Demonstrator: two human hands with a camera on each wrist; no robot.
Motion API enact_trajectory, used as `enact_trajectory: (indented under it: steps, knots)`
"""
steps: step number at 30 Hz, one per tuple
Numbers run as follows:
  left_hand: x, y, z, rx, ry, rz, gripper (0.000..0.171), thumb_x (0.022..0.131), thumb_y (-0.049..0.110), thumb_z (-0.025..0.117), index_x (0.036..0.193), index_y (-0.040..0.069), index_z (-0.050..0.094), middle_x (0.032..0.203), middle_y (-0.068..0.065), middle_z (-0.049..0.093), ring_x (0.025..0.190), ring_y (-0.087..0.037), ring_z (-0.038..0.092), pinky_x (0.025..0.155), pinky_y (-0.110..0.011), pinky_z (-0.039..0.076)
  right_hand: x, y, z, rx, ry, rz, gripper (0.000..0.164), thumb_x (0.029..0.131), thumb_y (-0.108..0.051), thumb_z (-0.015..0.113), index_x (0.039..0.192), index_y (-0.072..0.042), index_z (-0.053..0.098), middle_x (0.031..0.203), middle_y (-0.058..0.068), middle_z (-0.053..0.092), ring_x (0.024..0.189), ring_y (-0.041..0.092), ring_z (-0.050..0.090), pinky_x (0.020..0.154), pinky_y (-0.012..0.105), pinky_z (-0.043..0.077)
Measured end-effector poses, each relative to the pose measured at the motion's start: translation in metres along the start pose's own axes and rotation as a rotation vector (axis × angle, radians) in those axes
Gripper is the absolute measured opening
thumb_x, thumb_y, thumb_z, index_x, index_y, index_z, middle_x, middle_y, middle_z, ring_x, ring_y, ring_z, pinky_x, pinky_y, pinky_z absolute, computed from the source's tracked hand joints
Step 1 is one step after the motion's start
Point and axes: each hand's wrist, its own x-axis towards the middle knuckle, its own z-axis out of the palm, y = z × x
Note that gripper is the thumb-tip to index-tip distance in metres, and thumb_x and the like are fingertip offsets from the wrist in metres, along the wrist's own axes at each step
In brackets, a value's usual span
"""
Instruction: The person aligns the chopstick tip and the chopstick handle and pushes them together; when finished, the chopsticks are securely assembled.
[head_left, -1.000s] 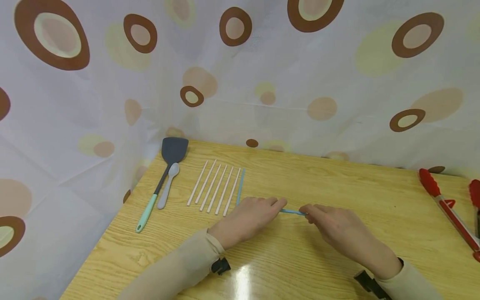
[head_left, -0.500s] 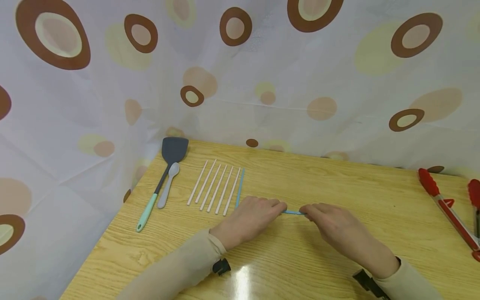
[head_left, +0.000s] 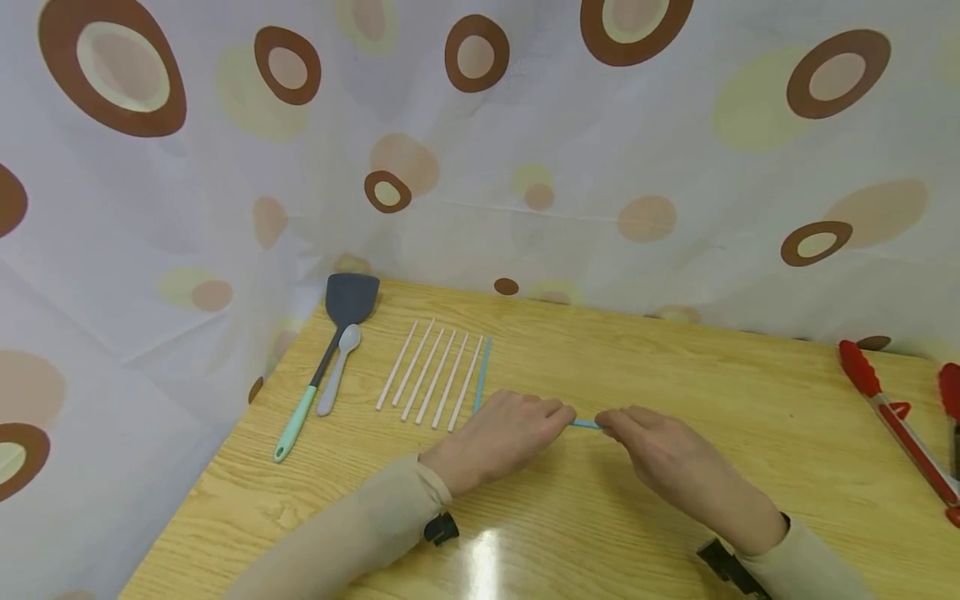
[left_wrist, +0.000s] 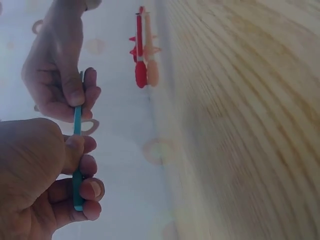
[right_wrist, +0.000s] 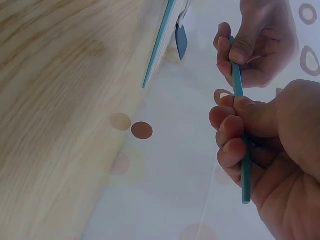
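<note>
A thin blue stick [head_left: 586, 423] is stretched between both hands above the wooden table. My left hand [head_left: 517, 433] pinches one part of it, thumb against curled fingers. The right hand [head_left: 660, 450] grips the other part, and only a short piece shows between the two hands. In the left wrist view, one end of the blue stick [left_wrist: 78, 192] pokes out past the left fingers. From the right wrist, the other end of the stick [right_wrist: 246, 182] extends below the right fingers. A second blue stick [head_left: 483, 371] lies on the table, its near end behind the left hand.
Several pale pink-white sticks [head_left: 429, 375] lie in a row left of the second blue stick. Farther left are a grey spoon [head_left: 339, 371] and a dark spatula [head_left: 351, 300] with a mint handle. Red tongs [head_left: 900, 425] lie at the right. A patterned curtain [head_left: 570, 150] hangs behind the table [head_left: 637, 358].
Both hands have drawn slightly closer together along the blue stick, so less of it shows between them. The other things on the table have stayed put.
</note>
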Motion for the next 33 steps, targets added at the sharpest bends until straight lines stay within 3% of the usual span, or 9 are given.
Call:
enact_trajectory:
  steps: [7,14,16,19,21,24,27,31,33]
  knots:
    - [0.0,-0.002,-0.002,-0.025,-0.037,0.007,0.019,0.094,0.011,0.067,0.113,0.012,0.063,0.091,0.005,0.067,0.058,-0.001,0.049,0.047,-0.012,0.033,0.004,-0.001,0.004,-0.029,0.034,-0.033,0.045,0.107,-0.023,0.021,0.103,-0.001,0.061,0.08,0.004,0.063,0.06,0.006,0.051,0.049,0.015,0.042]
    - [-0.002,-0.005,-0.002,-0.037,0.006,-0.005,0.021,0.09,0.007,0.069,0.11,0.011,0.065,0.089,0.004,0.067,0.061,-0.002,0.054,0.046,-0.012,0.033,0.01,-0.001,0.005,-0.042,0.022,-0.03,0.047,0.106,-0.021,0.02,0.104,0.0,0.062,0.081,0.006,0.063,0.06,0.007,0.05,0.048,0.016,0.041]
    - [-0.002,-0.006,-0.003,-0.045,0.014,-0.011,0.022,0.089,0.005,0.069,0.11,0.011,0.065,0.088,0.004,0.067,0.06,-0.002,0.053,0.046,-0.012,0.033,0.011,-0.001,0.005,-0.041,0.02,-0.026,0.03,0.106,-0.011,0.034,0.104,0.0,0.062,0.083,0.007,0.064,0.061,0.008,0.052,0.048,0.018,0.043]
    - [-0.002,-0.006,-0.002,-0.047,0.011,-0.016,0.023,0.088,0.004,0.069,0.109,0.01,0.065,0.086,0.003,0.066,0.058,-0.002,0.05,0.046,-0.012,0.032,0.011,-0.001,0.005,-0.041,0.025,-0.026,0.025,0.105,-0.007,0.038,0.104,0.0,0.062,0.083,0.007,0.064,0.061,0.009,0.052,0.049,0.019,0.044]
    - [-0.002,-0.006,-0.002,-0.046,0.009,-0.014,0.022,0.088,0.003,0.069,0.109,0.01,0.065,0.085,0.003,0.066,0.057,-0.001,0.048,0.045,-0.012,0.031,0.011,-0.001,0.005,-0.047,0.028,-0.027,0.027,0.106,-0.009,0.037,0.104,-0.001,0.062,0.082,0.006,0.063,0.059,0.007,0.049,0.048,0.018,0.042]
    - [-0.001,-0.007,-0.003,-0.061,-0.007,-0.017,0.023,0.088,0.004,0.069,0.109,0.01,0.064,0.087,0.003,0.066,0.059,-0.002,0.05,0.046,-0.011,0.033,0.011,0.0,0.004,-0.061,0.026,-0.031,0.044,0.106,-0.019,0.022,0.103,-0.001,0.061,0.08,0.004,0.062,0.059,0.005,0.045,0.047,0.017,0.04]
    - [-0.001,-0.008,-0.006,-0.06,-0.053,-0.026,0.027,0.087,0.011,0.075,0.111,0.011,0.064,0.09,0.004,0.066,0.065,-0.002,0.056,0.048,-0.012,0.036,0.011,0.001,0.003,-0.05,0.003,-0.032,0.012,0.1,0.003,0.052,0.106,0.0,0.061,0.085,0.005,0.063,0.063,0.009,0.052,0.05,0.018,0.044]
    - [0.0,-0.007,-0.011,-0.043,-0.131,-0.054,0.013,0.097,0.026,0.067,0.104,0.015,0.066,0.081,0.007,0.061,0.059,-0.001,0.053,0.044,-0.012,0.035,0.013,0.003,0.002,-0.067,-0.05,-0.033,0.051,0.066,0.024,0.076,0.108,-0.002,0.063,0.09,0.004,0.063,0.072,0.013,0.06,0.055,0.022,0.049]
    - [0.001,-0.007,-0.012,-0.06,-0.152,-0.081,0.016,0.102,0.029,0.059,0.097,0.016,0.067,0.075,0.008,0.057,0.054,-0.001,0.046,0.042,-0.013,0.033,0.016,0.004,0.003,-0.097,-0.072,-0.044,0.05,0.067,0.022,0.078,0.107,-0.004,0.063,0.091,0.002,0.061,0.074,0.013,0.06,0.057,0.024,0.05]
